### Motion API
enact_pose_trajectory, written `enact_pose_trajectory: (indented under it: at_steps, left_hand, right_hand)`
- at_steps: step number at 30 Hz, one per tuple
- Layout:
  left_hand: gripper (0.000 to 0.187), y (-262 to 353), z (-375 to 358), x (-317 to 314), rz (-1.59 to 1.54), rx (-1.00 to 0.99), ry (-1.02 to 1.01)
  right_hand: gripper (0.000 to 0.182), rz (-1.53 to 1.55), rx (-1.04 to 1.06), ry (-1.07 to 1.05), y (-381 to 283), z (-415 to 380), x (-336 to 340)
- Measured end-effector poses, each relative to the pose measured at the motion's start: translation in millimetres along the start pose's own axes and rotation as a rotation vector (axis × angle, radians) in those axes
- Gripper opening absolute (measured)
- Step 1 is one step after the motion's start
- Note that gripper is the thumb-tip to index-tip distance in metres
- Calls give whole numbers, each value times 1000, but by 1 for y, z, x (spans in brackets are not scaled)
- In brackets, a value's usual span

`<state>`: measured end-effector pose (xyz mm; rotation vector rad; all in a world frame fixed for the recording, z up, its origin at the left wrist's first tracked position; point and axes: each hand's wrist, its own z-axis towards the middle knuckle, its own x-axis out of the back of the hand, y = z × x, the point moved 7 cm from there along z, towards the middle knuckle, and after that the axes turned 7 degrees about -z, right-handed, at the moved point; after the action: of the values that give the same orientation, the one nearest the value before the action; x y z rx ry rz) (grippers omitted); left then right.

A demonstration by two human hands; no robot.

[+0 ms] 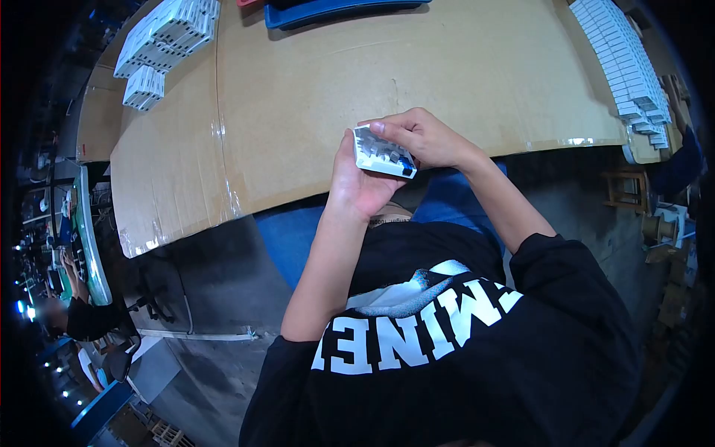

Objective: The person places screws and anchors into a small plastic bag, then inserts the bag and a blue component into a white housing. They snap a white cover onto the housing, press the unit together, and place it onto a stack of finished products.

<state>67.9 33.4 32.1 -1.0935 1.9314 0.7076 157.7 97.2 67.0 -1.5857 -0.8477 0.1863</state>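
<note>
A small flat white box [383,153] with a grey patterned top and a dark blue patch at one corner lies across my left hand [363,186]. The palm supports it from below, and the fingers on its far side are mostly hidden. My right hand [428,140] grips the box from the right, its thumb pressed on the upper edge and the other fingers out of sight behind it. Both hands hold the box just above the near edge of the cardboard-covered table [298,112].
Stacked white cases [167,37] stand at the table's far left. Long rows of white boxes [622,59] line the right side. A blue tray [342,13] sits at the far edge. Another person [89,316] works at the left, and a wooden stool [624,190] stands at right.
</note>
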Motion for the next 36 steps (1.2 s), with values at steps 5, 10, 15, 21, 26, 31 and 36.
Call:
enact_pose_trajectory:
  at_steps: [5,10,15,21,26,31,36]
  left_hand:
    - [53,1,1,3,-9,7,15]
    - [52,2,2,5,-6,39,7]
    - [51,3,4,7,-14,78,-21]
    - [50,5,5,6,-15,105,-28]
    - [50,5,7,7,-22,119,-36]
    - [64,4,6,9,-9,106,-19]
    - [58,3,0,8,40,53,5]
  right_hand:
    - [52,2,-54,-22,-3,-3,2]
    - [56,-15,10,-25,-6,0,1]
    - [51,-12,-9,-94,-10,1,2]
    - [53,-46,-27,-124,-7,3,1]
    - [55,-111,-18,-112,-9,5,1]
    - [52,-106,-77,-174,-10,2,2]
    - [49,-120,101,-71,-5,-13,-12]
